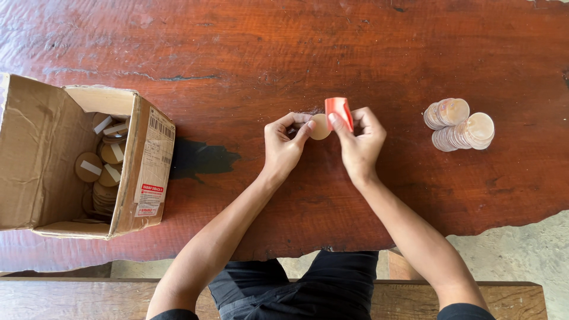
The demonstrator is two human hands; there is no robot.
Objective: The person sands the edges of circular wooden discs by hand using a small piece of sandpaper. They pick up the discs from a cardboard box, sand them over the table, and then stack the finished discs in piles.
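Pinching wooden disc (320, 127) and orange sandpaper (339, 111), hands, cardboard box (145, 172) left, disc stacks (459, 124) right

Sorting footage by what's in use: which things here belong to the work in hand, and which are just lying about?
In use:
left hand holding the round wooden disc
right hand holding the folded red sheet

Lying about:
disc stacks on the wooden table
open cardboard box with more discs
wooden bench
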